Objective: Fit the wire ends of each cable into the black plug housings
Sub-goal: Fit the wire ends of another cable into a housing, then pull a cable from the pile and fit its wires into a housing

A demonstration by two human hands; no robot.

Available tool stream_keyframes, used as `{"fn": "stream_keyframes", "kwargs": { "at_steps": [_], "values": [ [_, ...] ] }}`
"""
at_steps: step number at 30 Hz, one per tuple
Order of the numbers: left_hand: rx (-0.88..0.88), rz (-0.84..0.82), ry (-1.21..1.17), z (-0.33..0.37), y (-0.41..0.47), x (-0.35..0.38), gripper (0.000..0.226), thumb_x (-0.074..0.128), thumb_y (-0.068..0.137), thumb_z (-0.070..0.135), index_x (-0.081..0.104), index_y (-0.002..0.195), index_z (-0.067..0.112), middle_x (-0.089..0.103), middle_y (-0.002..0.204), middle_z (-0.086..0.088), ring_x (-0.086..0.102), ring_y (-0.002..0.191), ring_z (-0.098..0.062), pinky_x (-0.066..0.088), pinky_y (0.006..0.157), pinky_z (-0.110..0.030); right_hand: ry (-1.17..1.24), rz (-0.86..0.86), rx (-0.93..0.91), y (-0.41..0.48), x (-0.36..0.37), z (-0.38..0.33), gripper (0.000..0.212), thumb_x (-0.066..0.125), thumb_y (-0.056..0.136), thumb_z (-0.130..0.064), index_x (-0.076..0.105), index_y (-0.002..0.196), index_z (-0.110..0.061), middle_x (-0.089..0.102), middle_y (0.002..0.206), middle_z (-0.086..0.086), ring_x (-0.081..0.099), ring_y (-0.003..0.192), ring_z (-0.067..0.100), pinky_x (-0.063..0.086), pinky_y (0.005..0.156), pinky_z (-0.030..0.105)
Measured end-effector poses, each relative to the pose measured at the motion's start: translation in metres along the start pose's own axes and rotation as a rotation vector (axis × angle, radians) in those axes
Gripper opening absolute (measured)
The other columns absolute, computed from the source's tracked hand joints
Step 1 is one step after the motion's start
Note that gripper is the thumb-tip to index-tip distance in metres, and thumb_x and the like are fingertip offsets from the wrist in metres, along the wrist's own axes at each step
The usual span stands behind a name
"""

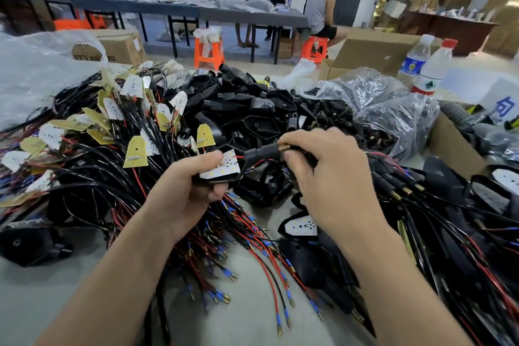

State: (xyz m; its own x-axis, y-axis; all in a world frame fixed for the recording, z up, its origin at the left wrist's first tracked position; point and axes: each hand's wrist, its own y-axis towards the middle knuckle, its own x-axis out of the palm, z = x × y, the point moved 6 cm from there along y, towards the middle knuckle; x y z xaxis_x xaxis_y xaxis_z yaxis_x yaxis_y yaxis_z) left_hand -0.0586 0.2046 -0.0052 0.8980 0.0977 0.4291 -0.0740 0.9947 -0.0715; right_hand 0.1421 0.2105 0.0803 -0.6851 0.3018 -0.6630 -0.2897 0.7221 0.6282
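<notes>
My left hand [191,185] grips a white LED board [222,167] with a black shell under it, thumb on top of the board. A thin red and black cable runs from the board to a black plug housing [259,152]. My right hand [323,177] pinches that housing at its brass-tipped end [285,147]. Both hands hover above the middle of the table. Below them lies a bundle of red and black wires [252,255] with blue sleeves and brass ends.
Cables with LED boards [112,132] are heaped on the left and black shells [247,101] behind. A plastic bag of black plug housings [365,121] lies at the right, with two bottles [427,64] and cardboard boxes beyond. Finished cables [449,233] pile at the right. People stand at a far table.
</notes>
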Motion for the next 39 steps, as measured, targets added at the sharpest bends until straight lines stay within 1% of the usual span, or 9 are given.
{"fn": "stream_keyframes", "kwargs": {
  "at_steps": [3,8,13,18,23,27,35,37,39],
  "values": [
    [-0.018,-0.015,-0.259,0.003,-0.002,0.000,0.019,0.065,0.080,0.019,0.081,0.079,0.007,0.071,0.088,-0.016,0.062,0.057,-0.021,0.051,0.050,-0.023,-0.075,0.024,-0.111,0.011,-0.016,-0.015,0.012,0.069,0.091,-0.019,0.079,0.094,-0.026,0.060,0.071,-0.008,0.041,0.078,0.014,0.026,0.077,0.032],
    [0.133,0.048,-0.009,0.014,0.000,0.009,0.025,0.065,0.090,0.019,0.084,0.074,0.020,0.076,0.083,-0.004,0.071,0.065,-0.014,0.056,0.058,-0.021,-0.273,-0.067,-0.193,0.030,-0.038,-0.025,0.012,0.067,0.091,-0.020,0.079,0.087,-0.019,0.067,0.064,0.001,0.051,0.069,0.027,0.022,0.072,0.031],
    [0.172,0.007,-0.015,0.011,0.003,0.052,0.017,0.074,0.083,0.032,0.085,0.086,0.019,0.079,0.089,-0.003,0.074,0.074,-0.012,0.059,0.064,-0.021,-0.318,-0.153,0.000,0.021,-0.084,-0.001,0.013,0.070,0.092,-0.034,0.079,0.100,-0.030,0.075,0.077,-0.001,0.065,0.074,0.027,0.055,0.073,0.040],
    [0.037,-0.253,-0.047,-0.013,0.014,0.141,0.065,0.066,0.077,0.006,0.049,0.138,0.021,0.071,0.132,-0.005,0.069,0.121,-0.017,0.059,0.096,-0.033,-0.593,-0.103,0.253,-0.011,-0.127,0.055,0.022,0.059,0.097,-0.044,0.076,0.102,-0.031,0.072,0.082,0.000,0.068,0.089,0.036,0.057,0.077,0.043],
    [0.245,-0.147,0.716,-0.032,0.025,0.174,0.076,0.070,0.083,0.016,0.045,0.150,0.041,0.055,0.141,0.020,0.055,0.106,0.018,0.042,0.089,-0.009,-0.652,-0.044,0.598,-0.056,-0.142,0.118,0.020,0.056,0.098,-0.035,0.073,0.100,-0.025,0.072,0.099,0.011,0.064,0.095,0.040,0.045,0.073,0.040],
    [0.218,-0.132,1.124,-0.057,0.033,0.162,0.081,0.066,0.083,0.044,0.028,0.156,0.047,0.066,0.115,0.011,0.064,0.091,-0.006,0.047,0.082,-0.031,-0.712,-0.072,0.682,-0.076,-0.136,0.132,0.020,0.058,0.094,-0.037,0.071,0.094,-0.022,0.072,0.092,0.008,0.064,0.094,0.037,0.037,0.074,0.038],
    [0.612,-0.158,1.579,-0.091,0.012,0.198,0.076,0.054,0.095,0.045,0.023,0.159,0.017,0.027,0.163,-0.004,0.026,0.152,-0.026,0.019,0.124,-0.050,-0.297,-0.018,0.314,-0.047,-0.063,0.071,0.020,0.056,0.086,-0.017,0.074,0.094,-0.020,0.070,0.105,-0.004,0.055,0.109,0.025,0.042,0.098,0.039],
    [0.599,-0.245,1.757,-0.099,0.006,0.199,0.075,0.046,0.098,0.045,0.018,0.161,0.018,0.021,0.166,-0.010,0.017,0.155,-0.031,0.012,0.127,-0.049,-0.321,-0.099,0.289,-0.036,-0.044,0.065,0.017,0.053,0.085,-0.019,0.066,0.093,-0.026,0.068,0.104,-0.005,0.056,0.110,0.024,0.042,0.095,0.038],
    [0.534,-0.294,1.458,-0.085,0.001,0.192,0.050,0.050,0.098,0.027,0.049,0.146,0.012,0.053,0.146,-0.018,0.045,0.140,-0.031,0.033,0.113,-0.028,-0.255,-0.143,0.298,-0.022,-0.031,0.066,0.022,0.055,0.089,-0.017,0.071,0.101,-0.025,0.073,0.108,-0.002,0.061,0.111,0.025,0.043,0.096,0.036]
  ]
}}
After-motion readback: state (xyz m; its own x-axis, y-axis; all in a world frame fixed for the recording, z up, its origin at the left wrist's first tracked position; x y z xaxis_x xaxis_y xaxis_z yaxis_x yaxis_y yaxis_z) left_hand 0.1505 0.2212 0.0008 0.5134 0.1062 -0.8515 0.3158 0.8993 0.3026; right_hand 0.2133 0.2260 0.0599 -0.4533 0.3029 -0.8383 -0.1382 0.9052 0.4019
